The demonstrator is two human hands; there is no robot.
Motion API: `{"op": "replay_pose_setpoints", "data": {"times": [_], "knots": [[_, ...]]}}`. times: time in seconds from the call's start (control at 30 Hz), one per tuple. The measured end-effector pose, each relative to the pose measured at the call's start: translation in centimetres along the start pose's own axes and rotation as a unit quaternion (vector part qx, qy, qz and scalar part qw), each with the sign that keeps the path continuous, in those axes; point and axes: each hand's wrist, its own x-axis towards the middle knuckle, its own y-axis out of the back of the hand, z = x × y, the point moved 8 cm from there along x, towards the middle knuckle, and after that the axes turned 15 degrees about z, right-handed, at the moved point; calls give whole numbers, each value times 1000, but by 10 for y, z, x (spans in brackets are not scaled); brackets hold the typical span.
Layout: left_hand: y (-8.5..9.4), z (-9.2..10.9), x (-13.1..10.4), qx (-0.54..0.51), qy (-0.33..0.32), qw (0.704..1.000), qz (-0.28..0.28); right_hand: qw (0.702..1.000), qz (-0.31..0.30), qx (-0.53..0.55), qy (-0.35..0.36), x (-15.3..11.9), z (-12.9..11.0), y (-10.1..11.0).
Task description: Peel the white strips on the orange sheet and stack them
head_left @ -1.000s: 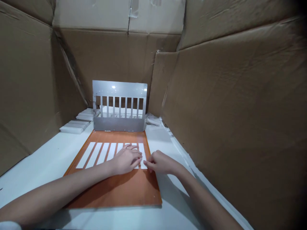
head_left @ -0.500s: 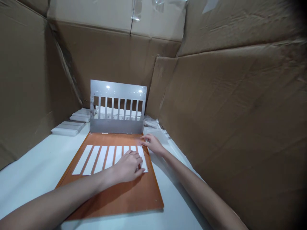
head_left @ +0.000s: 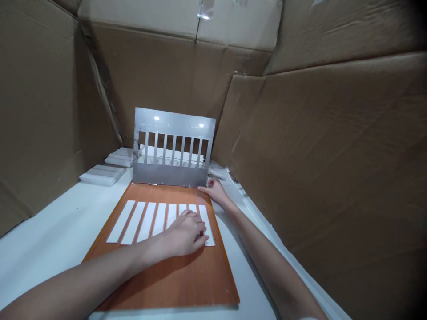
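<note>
My left hand [head_left: 187, 231] lies over the right end of a row of several flat white strips [head_left: 162, 218] on an orange board [head_left: 170, 280]. Its fingers are bent. The thumb stands apart from them, beside the lower end of the rightmost white strip [head_left: 208, 226]; parts of the neighbouring strips are hidden under the hand. Upright at the board's far edge is a grey slotted metal plate [head_left: 170, 174]. At the plate's lower right corner, by the board's far right corner, is my right hand [head_left: 216, 192], fingers curled and thumb pointing left. What it pinches is too small to tell.
Stacks of white strips [head_left: 102, 174] lie on the white table [head_left: 50, 226] left of the plate, and more white pieces [head_left: 171, 155] show through its slots. Clear wrapping [head_left: 218, 171] lies to the right. Cardboard walls [head_left: 316, 155] close in the left, back and right.
My right hand has moved slightly up toward the plate's lower corner, its fingers now more curled. My left hand stays over the strips. The view has shifted a little, moving the scene right.
</note>
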Motion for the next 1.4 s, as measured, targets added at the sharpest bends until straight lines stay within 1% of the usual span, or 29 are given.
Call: {"op": "replay_pose_setpoints", "data": {"times": [0.07,0.1,0.23,0.4,0.57,0.73,0.9,0.97,1.07,1.13,1.23,1.27,1.3,1.4], "knots": [[0,-1,0,-4,0,1000,6,1000,-15,0,21,-1,-3,-1],[-1,-1,0,-7,-1,1000,7,1000,-12,-5,24,-2,-4,0],[-1,-1,0,-18,-3,1000,7,999,32,-34,12,-3,-3,4],[-1,-1,-1,-9,-3,1000,11,999,-2,-33,37,-5,-11,-4],[-1,1,0,-7,-7,1000,2,997,40,-58,24,-5,-12,2],[1,1,1,-8,-1,1000,-8,998,12,-55,36,-7,-15,-4],[1,1,-1,-18,4,1000,-2,996,49,-65,24,-6,-15,3],[1,1,-1,-17,6,1000,3,997,35,-54,30,-4,-16,4],[0,1,0,-17,7,1000,4,998,-3,-43,45,-5,-16,1],[0,1,0,-19,8,1000,4,998,0,-48,47,-5,-16,2],[0,0,1,-15,9,1000,5,998,23,-51,42,-4,-16,4],[1,0,1,-11,9,1000,6,998,20,-45,43,-3,-17,5],[1,0,1,-8,9,1000,5,998,7,-36,46,-3,-17,4],[2,1,2,-1,6,1000,-1,996,-62,-3,65,-5,-16,0]]}}
